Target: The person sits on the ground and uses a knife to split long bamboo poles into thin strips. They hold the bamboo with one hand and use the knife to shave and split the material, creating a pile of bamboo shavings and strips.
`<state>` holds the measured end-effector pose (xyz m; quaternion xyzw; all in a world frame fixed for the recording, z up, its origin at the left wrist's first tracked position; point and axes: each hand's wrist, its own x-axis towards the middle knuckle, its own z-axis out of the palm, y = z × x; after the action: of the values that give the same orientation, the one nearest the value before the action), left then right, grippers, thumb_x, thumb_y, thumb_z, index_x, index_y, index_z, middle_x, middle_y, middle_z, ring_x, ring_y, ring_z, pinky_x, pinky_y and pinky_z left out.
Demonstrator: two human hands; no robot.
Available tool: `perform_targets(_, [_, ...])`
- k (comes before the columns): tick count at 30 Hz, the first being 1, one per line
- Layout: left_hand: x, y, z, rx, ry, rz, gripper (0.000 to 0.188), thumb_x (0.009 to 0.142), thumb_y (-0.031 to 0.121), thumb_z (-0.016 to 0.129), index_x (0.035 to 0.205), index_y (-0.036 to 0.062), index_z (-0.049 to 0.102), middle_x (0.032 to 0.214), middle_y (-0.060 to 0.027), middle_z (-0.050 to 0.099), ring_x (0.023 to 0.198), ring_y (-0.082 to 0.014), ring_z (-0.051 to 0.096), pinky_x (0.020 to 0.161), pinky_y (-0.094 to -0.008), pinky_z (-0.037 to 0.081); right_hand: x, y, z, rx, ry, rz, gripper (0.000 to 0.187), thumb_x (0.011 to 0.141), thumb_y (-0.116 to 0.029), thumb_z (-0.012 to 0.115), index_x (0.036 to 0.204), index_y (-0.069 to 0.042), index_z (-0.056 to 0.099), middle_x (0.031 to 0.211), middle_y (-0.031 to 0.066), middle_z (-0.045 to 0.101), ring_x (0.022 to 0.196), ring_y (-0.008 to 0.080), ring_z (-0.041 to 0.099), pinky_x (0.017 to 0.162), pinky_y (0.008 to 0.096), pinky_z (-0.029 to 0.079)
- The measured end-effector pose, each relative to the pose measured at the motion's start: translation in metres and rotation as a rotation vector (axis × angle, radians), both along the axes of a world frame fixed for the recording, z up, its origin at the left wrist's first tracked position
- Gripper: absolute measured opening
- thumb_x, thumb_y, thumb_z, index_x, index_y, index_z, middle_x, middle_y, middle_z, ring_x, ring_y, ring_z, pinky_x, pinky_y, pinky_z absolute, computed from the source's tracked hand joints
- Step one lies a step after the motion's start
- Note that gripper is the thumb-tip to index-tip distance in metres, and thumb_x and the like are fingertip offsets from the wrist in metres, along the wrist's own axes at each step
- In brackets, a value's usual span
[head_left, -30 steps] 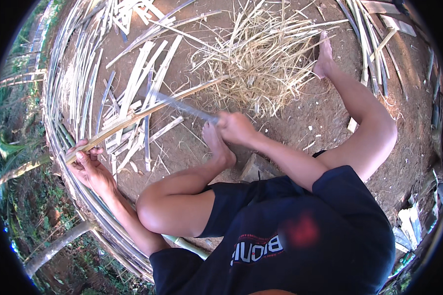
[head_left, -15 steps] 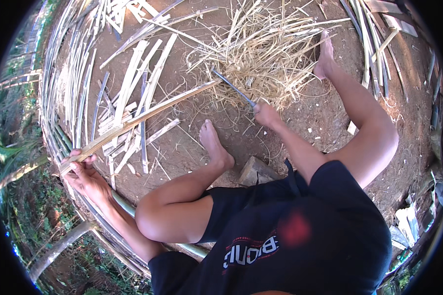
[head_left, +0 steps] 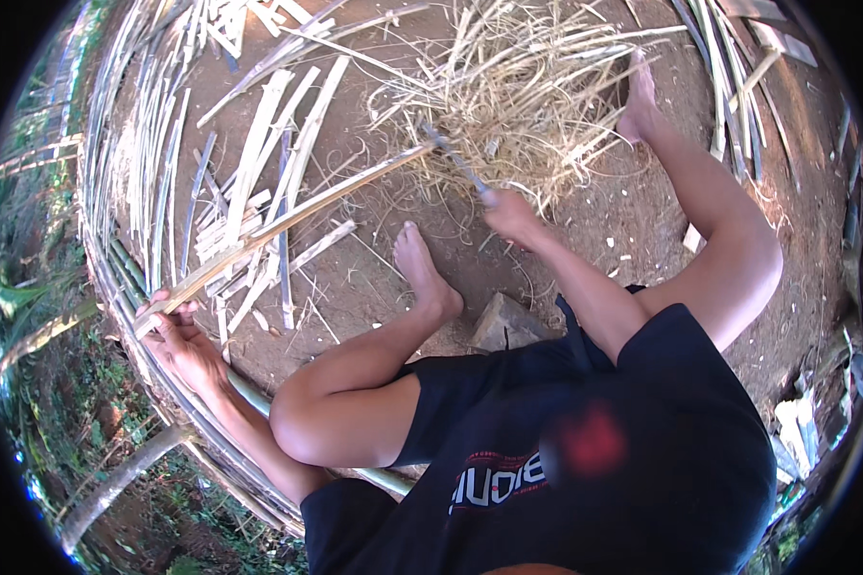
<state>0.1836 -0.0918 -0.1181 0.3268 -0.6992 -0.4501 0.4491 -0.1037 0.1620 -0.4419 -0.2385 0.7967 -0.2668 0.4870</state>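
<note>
A long split bamboo strip (head_left: 297, 213) slants up from the left toward the middle. My left hand (head_left: 184, 345) is closed round its near end. My right hand (head_left: 515, 218) grips the handle of a knife (head_left: 465, 168) with a long, narrow blade. That blade lies against the strip's far end, where the two cross, and its edge is too blurred to make out. Beneath the blade and beyond it spreads a heap of thin, curled bamboo shavings (head_left: 508, 105).
Split bamboo pieces (head_left: 268, 153) lie on the dirt ground to the left, with longer strips (head_left: 134, 163) behind them. More strips (head_left: 724, 86) lie at the far right. A wooden block (head_left: 510, 324) sits between my bent legs. Bamboo poles (head_left: 244, 460) edge the left side.
My right hand has shifted slightly left and up with the knife, whose blade now meets the bamboo strip's far end. The left hand still grips the strip, a little further right in view.
</note>
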Motion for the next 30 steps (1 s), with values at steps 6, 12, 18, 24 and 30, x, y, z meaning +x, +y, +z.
perform_targets(6, [-0.010, -0.003, -0.010, 0.026, 0.052, -0.056, 0.031, 0.098, 0.017, 0.052, 0.123, 0.0022, 0.042, 0.113, -0.0170, 0.056, 0.090, -0.0179, 0.059, 0.074, -0.0287, 0.055, 0.036, -0.017, 0.030, -0.243, 0.067, 0.160, 0.025, 0.080, -0.015, 0.056, 0.104, -0.008, 0.058, 0.086, 0.0208, 0.066, 0.081, 0.0362, 0.066, 0.075, 0.0471, 0.053])
perform_targets(12, [0.018, 0.000, 0.015, -0.030, 0.008, -0.036, 0.033, 0.098, 0.018, 0.053, 0.125, 0.0020, 0.042, 0.119, -0.0196, 0.055, 0.095, -0.0208, 0.061, 0.078, -0.0309, 0.055, 0.005, -0.002, -0.036, -0.098, 0.048, -0.027, 0.025, 0.079, -0.015, 0.058, 0.100, -0.003, 0.062, 0.089, 0.0230, 0.066, 0.086, 0.0371, 0.065, 0.079, 0.0450, 0.052])
perform_targets(18, [-0.012, 0.002, 0.005, 0.041, -0.052, 0.025, 0.050, 0.098, 0.019, 0.051, 0.138, -0.0014, 0.028, 0.135, -0.0271, 0.046, 0.122, -0.0291, 0.051, 0.096, -0.0366, 0.049, 0.001, 0.018, -0.056, -0.042, 0.050, -0.130, 0.028, 0.080, -0.022, 0.061, 0.102, -0.005, 0.062, 0.091, 0.0207, 0.067, 0.085, 0.0378, 0.065, 0.079, 0.0465, 0.052])
perform_targets(24, [0.002, 0.002, 0.010, 0.035, 0.137, 0.019, 0.039, 0.098, 0.006, 0.045, 0.132, -0.0066, 0.032, 0.130, -0.0329, 0.047, 0.116, -0.0441, 0.054, 0.099, -0.0471, 0.050, -0.024, -0.004, -0.004, 0.016, 0.048, -0.133, 0.058, 0.086, -0.039, 0.062, 0.127, 0.000, 0.049, 0.125, 0.0255, 0.054, 0.112, 0.0382, 0.054, 0.091, 0.0499, 0.046])
perform_targets(30, [-0.050, 0.006, 0.068, -0.114, 0.156, -0.069, 0.040, 0.096, 0.008, 0.049, 0.131, -0.0045, 0.033, 0.125, -0.0289, 0.052, 0.114, -0.0447, 0.055, 0.100, -0.0518, 0.048, 0.003, -0.036, 0.094, -0.299, 0.323, 0.165, 0.079, 0.090, -0.048, 0.054, 0.148, -0.004, 0.023, 0.153, 0.0208, 0.020, 0.144, 0.0310, 0.015, 0.118, 0.0450, 0.016])
